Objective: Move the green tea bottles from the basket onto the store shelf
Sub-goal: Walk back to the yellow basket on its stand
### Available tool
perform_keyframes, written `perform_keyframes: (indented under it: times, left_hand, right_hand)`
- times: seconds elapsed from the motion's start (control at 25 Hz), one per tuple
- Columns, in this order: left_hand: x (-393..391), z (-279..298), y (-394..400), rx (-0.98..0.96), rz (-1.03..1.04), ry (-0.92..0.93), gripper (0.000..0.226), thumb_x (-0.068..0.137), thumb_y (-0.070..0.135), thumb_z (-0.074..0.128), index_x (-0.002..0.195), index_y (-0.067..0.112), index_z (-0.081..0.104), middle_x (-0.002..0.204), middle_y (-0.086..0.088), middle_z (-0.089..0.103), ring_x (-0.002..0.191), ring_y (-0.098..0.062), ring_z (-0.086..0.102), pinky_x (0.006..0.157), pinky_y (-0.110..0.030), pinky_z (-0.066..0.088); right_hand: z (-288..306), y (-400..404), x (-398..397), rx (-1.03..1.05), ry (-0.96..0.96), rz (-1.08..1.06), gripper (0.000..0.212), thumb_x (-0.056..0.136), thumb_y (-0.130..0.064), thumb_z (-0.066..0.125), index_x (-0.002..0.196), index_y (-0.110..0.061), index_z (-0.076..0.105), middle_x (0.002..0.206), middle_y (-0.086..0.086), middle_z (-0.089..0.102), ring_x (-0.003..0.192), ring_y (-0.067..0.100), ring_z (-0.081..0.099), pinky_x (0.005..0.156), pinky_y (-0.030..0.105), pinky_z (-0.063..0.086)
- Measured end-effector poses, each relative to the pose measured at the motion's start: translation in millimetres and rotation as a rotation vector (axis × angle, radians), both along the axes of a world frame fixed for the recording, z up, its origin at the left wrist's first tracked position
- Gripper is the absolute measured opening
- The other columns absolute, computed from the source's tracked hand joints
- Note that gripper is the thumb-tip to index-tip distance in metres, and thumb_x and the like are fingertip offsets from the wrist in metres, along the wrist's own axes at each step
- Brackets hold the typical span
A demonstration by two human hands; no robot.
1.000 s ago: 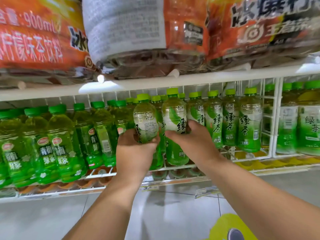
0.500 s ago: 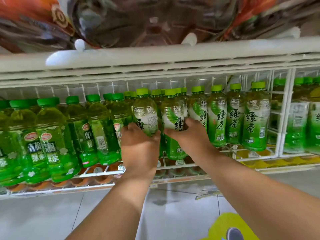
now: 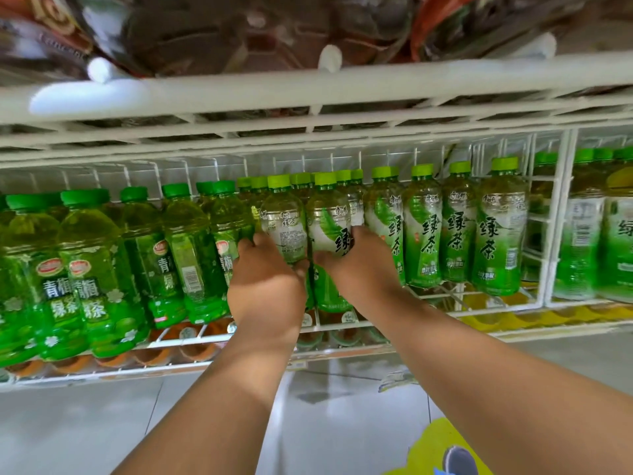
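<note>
Two bottles in hand: seen from the head camera, the left hand (image 3: 265, 286) curls its fingers round one green tea bottle (image 3: 284, 222), and the right hand (image 3: 359, 269) wraps another green tea bottle (image 3: 329, 231); the two bottles touch side by side.
Landmark: the white wire shelf (image 3: 342, 325) holding the green rows.
Where the bottles are: both upright over the shelf's front middle, bases hidden behind the hands, so whether they already rest on the wire I cannot tell.
Neighbours: a row of matching tea bottles (image 3: 459, 224) stands just right of the held pair on the shelf; darker green plum-tea bottles (image 3: 92, 269) fill the shelf's left part.
Basket: not in view.
Doing it well: probably slide both straight back into the gap, keep them vertical, let go only once each base sits flat, labels facing front.
Risk: nudging the touching neighbours could tip them.
</note>
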State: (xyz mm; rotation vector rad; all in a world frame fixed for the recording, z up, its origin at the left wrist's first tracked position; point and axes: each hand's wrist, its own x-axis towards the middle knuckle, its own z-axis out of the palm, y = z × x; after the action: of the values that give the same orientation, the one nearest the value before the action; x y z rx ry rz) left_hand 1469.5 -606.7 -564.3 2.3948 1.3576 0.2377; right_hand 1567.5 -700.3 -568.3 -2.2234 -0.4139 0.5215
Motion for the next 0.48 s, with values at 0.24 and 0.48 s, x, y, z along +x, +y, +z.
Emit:
perform_keyframes:
  times: [0.24, 0.48]
  left_hand:
    - [-20, 3, 0, 0.083, -0.148, 0.024, 0.079, 0.086, 0.047, 0.075, 0.144, 0.003, 0.045, 0.129, -0.019, 0.056, 0.109, -0.042, 0.062, 0.067, -0.040, 0.046]
    - [-53, 15, 6, 0.351, -0.353, 0.228, 0.080, 0.083, 0.049, 0.073, 0.149, 0.012, 0.048, 0.137, -0.021, 0.055, 0.120, -0.044, 0.054, 0.081, -0.048, 0.052]
  right_hand:
    - [10, -14, -6, -0.136, -0.057, 0.125, 0.078, 0.092, -0.050, 0.071, 0.149, -0.008, 0.038, 0.141, 0.012, 0.053, 0.125, 0.028, 0.056, 0.089, 0.024, 0.044]
    - [27, -32, -24, -0.421, -0.363, 0.389, 0.083, 0.104, -0.050, 0.042, 0.163, -0.017, -0.005, 0.171, 0.007, 0.003, 0.158, 0.030, 0.004, 0.124, 0.046, 0.024]
